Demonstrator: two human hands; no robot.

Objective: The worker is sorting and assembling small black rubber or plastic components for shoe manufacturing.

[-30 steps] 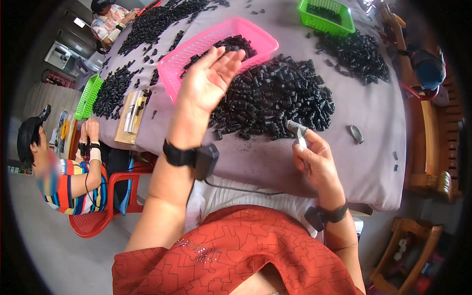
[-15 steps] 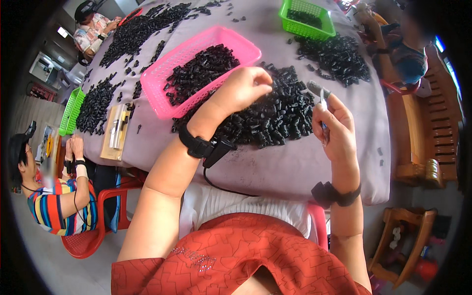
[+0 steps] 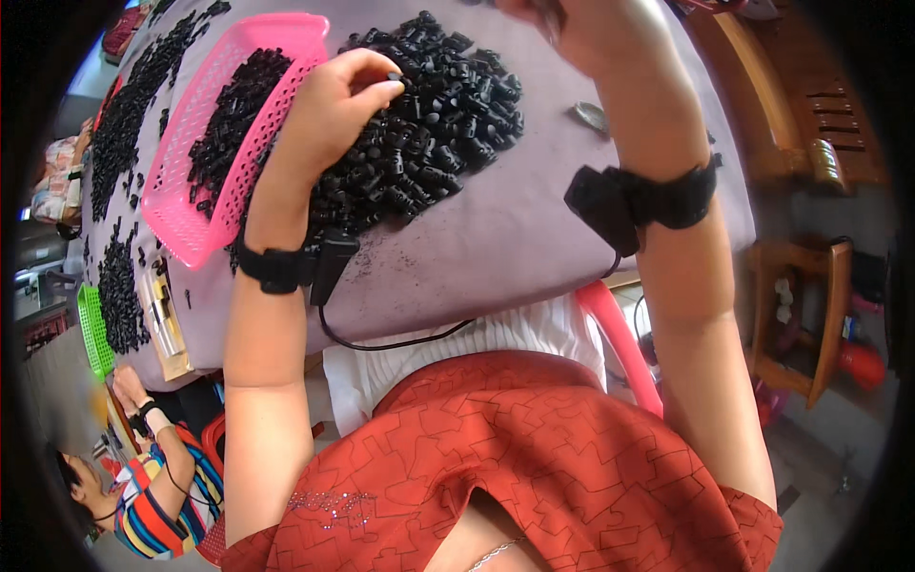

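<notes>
Left grip [image 3: 334,103] pinching a small black piece [image 3: 396,80]
Probably light, stiff; best held by its sides. Pile [image 3: 434,143] beside this grip; right grip [image 3: 583,33]: cannot tell.

No legible txt, nos. or signs are showing anywhere. Small black plastic pcs [image 3: 419,143] are appearing too tiny to read; the pink perforated plastic basket [image 3: 164,210] is showing no readable label, nor are the boxy black wrist units, L [image 3: 334,265] & R [image 3: 602,208]. Thin dark lines on the red fabric blouse [image 3: 562,439] are forming a pattern, not lettering.
</notes>
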